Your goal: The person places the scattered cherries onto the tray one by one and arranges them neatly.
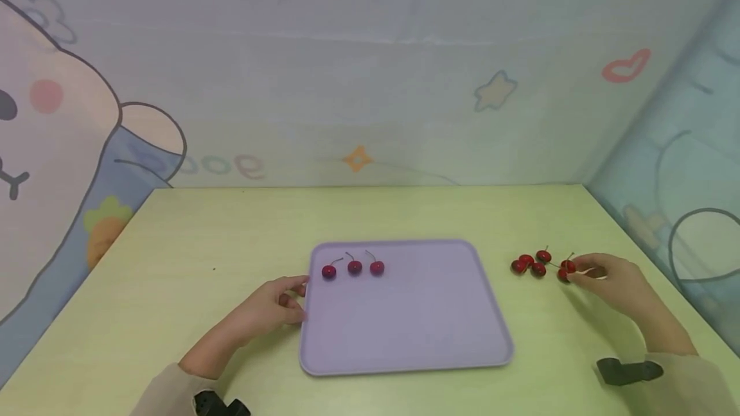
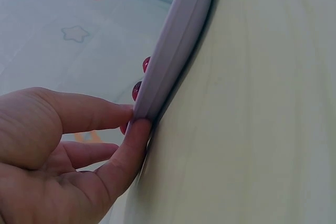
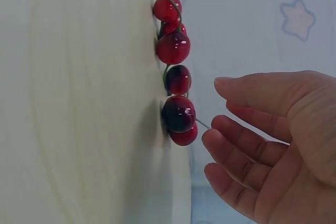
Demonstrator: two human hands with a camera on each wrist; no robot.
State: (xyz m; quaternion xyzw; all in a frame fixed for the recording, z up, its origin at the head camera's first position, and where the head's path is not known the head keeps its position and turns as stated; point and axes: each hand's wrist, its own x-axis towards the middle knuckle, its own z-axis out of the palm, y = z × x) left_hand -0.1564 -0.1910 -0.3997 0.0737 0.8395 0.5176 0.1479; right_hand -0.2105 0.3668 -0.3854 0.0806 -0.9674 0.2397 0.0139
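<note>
Left of the pale purple tray (image 1: 416, 313), my left hand (image 1: 272, 307) holds the tray's edge with thumb and fingertips. The left wrist view shows those fingertips (image 2: 137, 132) right at the rim. Three red cherries (image 1: 354, 267) with stems lie in a row inside the tray, near its far left corner. On the table to the right is a loose group of several cherries (image 1: 538, 269). My right hand (image 1: 613, 284) is beside the group's right end, thumb and fingers spread. In the right wrist view, a stem from the nearest cherry (image 3: 178, 114) reaches toward its fingertips (image 3: 212, 142).
The yellow-green table (image 1: 231, 223) carries the tray at its middle. Behind it hangs a printed cloth backdrop (image 1: 370, 82), and another cloth (image 1: 688, 210) stands along the right side. Dark straps (image 1: 630, 371) sit at both wrists over light sleeves.
</note>
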